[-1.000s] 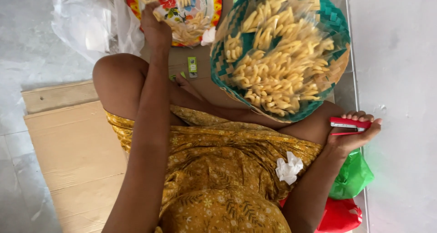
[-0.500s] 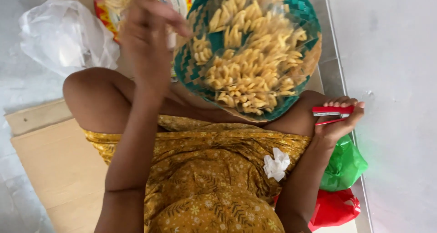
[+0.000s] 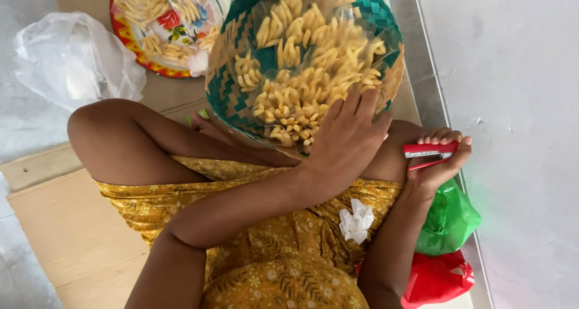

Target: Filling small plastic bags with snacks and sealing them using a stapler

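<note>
Cardboard floor (image 3: 66,224) — left hand (image 3: 347,143) at basket (image 3: 241,61) edge; right hand (image 3: 437,161) grips stapler (image 3: 429,151).

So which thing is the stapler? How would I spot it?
Start at the big round woven basket full of yellow snack pieces, sitting on the person's lap. Go to its right, toward the pale wall, where the right hand rests on the knee. The stapler is the small flat red bar with a silver strip in that hand, hard and straight, unlike the crumpled red and green bags below.
</note>
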